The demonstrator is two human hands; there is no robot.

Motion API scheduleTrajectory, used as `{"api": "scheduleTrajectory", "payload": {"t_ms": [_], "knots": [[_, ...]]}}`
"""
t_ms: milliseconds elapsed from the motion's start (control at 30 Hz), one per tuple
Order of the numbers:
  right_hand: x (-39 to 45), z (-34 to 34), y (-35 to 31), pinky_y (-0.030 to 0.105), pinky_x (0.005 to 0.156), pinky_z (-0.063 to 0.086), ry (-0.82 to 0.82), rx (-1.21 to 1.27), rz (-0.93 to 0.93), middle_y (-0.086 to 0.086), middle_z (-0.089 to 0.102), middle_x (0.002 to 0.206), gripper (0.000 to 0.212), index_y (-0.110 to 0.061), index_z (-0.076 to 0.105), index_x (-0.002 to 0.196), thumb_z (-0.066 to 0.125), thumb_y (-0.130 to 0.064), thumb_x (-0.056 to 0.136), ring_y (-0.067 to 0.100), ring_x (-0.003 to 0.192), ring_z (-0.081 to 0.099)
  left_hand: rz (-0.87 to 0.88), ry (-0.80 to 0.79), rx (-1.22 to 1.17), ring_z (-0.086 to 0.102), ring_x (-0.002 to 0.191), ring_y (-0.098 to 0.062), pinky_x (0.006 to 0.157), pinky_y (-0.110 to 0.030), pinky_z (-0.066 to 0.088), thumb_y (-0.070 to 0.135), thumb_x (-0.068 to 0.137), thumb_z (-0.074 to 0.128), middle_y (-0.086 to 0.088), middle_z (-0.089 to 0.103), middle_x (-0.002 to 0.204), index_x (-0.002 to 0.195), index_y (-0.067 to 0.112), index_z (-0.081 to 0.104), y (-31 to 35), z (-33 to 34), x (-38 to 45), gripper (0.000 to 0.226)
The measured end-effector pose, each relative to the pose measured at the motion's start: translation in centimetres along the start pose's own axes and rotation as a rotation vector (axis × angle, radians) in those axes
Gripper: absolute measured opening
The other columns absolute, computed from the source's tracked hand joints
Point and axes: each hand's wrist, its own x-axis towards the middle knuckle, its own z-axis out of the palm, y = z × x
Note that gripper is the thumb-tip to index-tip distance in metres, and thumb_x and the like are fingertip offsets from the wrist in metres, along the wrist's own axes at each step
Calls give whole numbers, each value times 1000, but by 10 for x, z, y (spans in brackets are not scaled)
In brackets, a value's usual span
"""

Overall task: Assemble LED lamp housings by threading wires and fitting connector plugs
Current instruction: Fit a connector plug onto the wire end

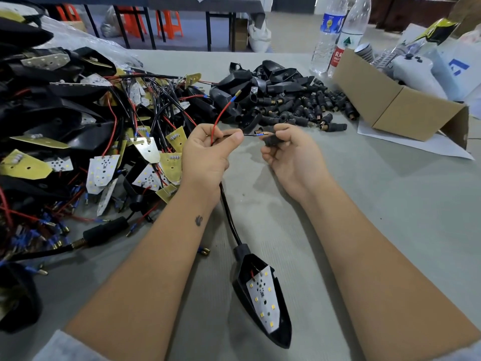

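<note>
Head view, so you're looking down past both forearms at the grey worktop [364, 217]. The left hand [208, 152] has its thumb and fingers curled around the lead, pinching the black wire [250, 135] just behind its tip, with the red wire [221, 115] arcing up and away toward the far edge. The right hand [283, 149] pinches a black connector plug [269, 135], fingers curled around it, brass mouth turned left.

Here's the bit that matters: the black wire's blue-sleeved terminal [259, 134] lies almost level, long axis running left to right, pointing straight at the plug's opening. The two look just about touching, tip at the mouth; whether it's actually started in, I can't tell from here. My guess is the next push is a short sideways one, left hand feeding right, and it only works if wire and plug bore stay lined up.

The lamp housing [263, 298] itself lies near the worktop's near edge between the forearms, LED board [263, 298] face up, its black stem [229, 212] running up under the left hand. Spare plugs [307, 110] are heaped toward the far edge, well apart from the hands.
</note>
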Motion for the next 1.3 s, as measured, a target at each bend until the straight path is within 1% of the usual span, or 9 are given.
{"api": "scheduleTrajectory", "payload": {"t_ms": [167,300,433,633,833,933,1000,1100,1300], "knots": [[0,-7,-7,25,69,57,-6,211,42,8,73,82,21,-8,57,84,44,-6,99,16,66,64,-3,10,8,41,45,0,40,-14,26,-1,86,68,5,70,78,75,18,41,0,1,0,35],[-1,-7,-5,27,71,58,-69,137,52,8,73,88,20,-7,60,84,49,-15,100,14,68,65,3,10,21,42,44,0,40,-14,27,0,87,69,5,69,79,75,18,41,-1,1,0,35],[-2,-5,-3,28,75,59,-82,116,42,11,73,91,8,-9,57,94,51,-10,99,16,71,67,-1,15,6,40,45,-1,41,-15,28,2,87,69,8,70,76,75,19,42,-2,0,0,34],[-3,-5,-3,32,83,56,-88,58,19,11,72,100,9,-16,56,94,51,-10,99,19,79,68,12,15,-5,40,46,-1,41,-15,27,3,89,67,8,70,78,75,19,42,-2,0,0,33],[-4,-4,-1,28,79,53,-169,-61,-17,6,72,101,10,-21,56,93,54,-11,97,15,81,67,31,-75,187,33,47,-6,44,-18,29,8,91,66,4,66,75,74,19,43,-2,2,-1,30],[-5,-4,1,26,77,52,-170,-125,-52,9,62,101,15,-22,60,95,57,-8,95,14,80,64,-4,-63,245,33,49,-8,45,-18,30,11,93,57,5,72,76,78,19,47,-3,4,0,20],[-6,-4,2,25,74,51,-155,-143,-67,8,58,96,18,-22,63,97,59,-5,93,13,74,59,-47,10,255,36,49,-5,49,-20,33,11,93,52,3,63,75,79,21,53,-4,5,2,17],[-6,-2,1,23,67,50,-133,-122,-59,-5,59,66,19,-17,63,98,57,0,93,13,67,55,-98,80,271,43,60,-7,61,-26,41,4,91,42,7,51,76,79,23,60,-6,5,6,29],[-7,-1,2,19,61,46,-158,-179,-43,-12,58,58,14,-11,61,103,57,-2,94,8,58,53,10,-61,285,56,73,-7,60,-17,50,-2,92,57,2,57,82,86,20,56,-7,4,0,23]]}}
